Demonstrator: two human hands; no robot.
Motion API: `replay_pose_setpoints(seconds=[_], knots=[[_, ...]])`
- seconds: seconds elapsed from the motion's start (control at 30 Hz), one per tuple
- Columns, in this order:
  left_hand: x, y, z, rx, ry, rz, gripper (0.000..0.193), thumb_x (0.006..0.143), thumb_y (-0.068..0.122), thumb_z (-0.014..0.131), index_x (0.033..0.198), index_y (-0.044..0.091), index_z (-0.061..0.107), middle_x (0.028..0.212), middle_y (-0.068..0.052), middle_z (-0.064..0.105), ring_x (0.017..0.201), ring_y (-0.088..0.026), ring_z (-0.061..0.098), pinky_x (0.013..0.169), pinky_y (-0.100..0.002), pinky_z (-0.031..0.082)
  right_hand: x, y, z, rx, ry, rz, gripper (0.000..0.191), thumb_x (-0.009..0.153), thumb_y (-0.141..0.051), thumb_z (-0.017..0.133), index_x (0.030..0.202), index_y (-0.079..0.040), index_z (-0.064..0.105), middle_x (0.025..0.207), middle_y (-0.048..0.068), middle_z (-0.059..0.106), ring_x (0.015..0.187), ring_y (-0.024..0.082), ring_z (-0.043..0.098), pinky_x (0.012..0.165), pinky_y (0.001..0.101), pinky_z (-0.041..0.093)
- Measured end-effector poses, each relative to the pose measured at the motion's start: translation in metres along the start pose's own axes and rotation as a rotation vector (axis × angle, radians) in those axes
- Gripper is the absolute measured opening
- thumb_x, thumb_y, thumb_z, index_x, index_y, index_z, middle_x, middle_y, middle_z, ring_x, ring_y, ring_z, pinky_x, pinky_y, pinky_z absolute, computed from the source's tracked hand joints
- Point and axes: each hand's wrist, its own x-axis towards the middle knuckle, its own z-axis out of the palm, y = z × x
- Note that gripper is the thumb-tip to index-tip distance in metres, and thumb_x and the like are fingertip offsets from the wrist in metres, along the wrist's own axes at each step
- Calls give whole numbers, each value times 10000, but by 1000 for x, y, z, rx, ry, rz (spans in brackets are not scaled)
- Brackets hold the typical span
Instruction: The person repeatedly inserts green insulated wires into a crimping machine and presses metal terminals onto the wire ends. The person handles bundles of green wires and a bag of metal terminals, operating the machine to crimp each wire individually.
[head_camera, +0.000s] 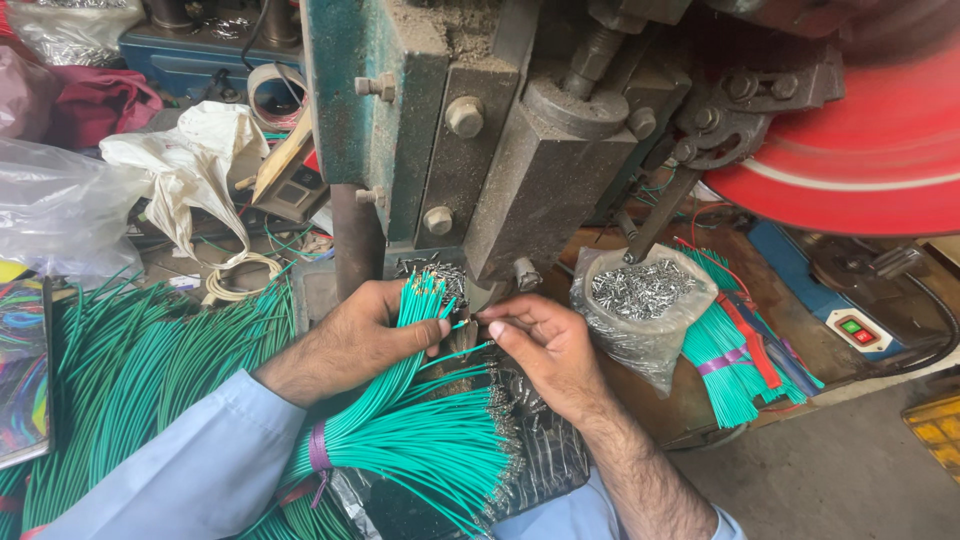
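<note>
My left hand (372, 330) grips a bundle of thin green wires (400, 400), tied with a purple band, the wire ends fanned upward beside the press. My right hand (545, 340) pinches a single green wire with thumb and forefinger and holds its tip at the die area at the foot of the grey-green press machine (480, 130). A second fan of green wires with metal terminals on their ends (470, 450) lies below both hands. A clear plastic bag of small metal terminals (643, 295) sits just right of my right hand.
A big red flywheel (860, 150) spins at the top right. More green wire bundles lie at the left (130, 370) and right (725, 365). A switch box with a red and a green button (855, 330) sits at the right; plastic bags and cloth (190, 160) pile at the left.
</note>
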Motion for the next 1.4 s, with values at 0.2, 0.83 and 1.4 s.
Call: replay_pose_setpoints(seconds=[0.2,0.83,1.4], knots=[[0,-3,-1,-10,-33,26,169,939,204,686,891,46,723,755,32,692,732,-46,605,677,-267,538,-19,-11,-11,-111,9,-204,163,947,24,635,1099,28,694,1252,137,712,1243,194,652,1076,336,524],[0,-2,2,38,-50,25,169,941,203,682,922,41,726,761,40,680,743,-38,591,680,-264,532,-61,-16,-28,-684,-117,-123,97,839,-93,752,928,-59,769,1112,55,738,1125,222,675,959,367,547],[-8,1,1,58,-78,38,173,948,203,669,968,39,719,784,33,687,763,-39,597,690,-266,544,-57,-23,-8,-797,-44,-170,91,860,-107,736,937,-61,747,1022,54,696,1063,223,648,938,368,528]])
